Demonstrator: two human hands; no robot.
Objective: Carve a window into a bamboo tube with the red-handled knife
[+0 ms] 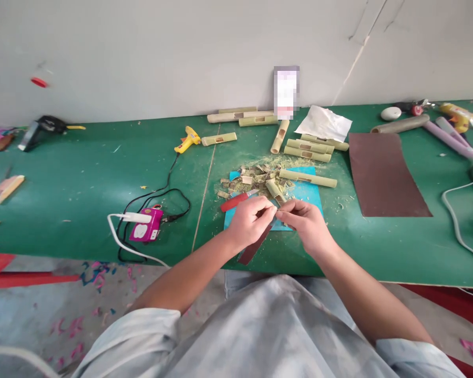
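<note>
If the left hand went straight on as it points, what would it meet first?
The right hand, most likely: its fingers sit just ahead of the left hand, though depth is unclear.

Brown strip [255,249], slanting below the left hand [252,221], notched bamboo tube [274,190], angled beside the right hand [306,224]

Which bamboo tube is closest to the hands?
The short-looking bamboo tube over the blue sheet, just beyond where the left hand and right hand meet. It points toward them; the crosswise tube is farther off, the rest farther still.
</note>
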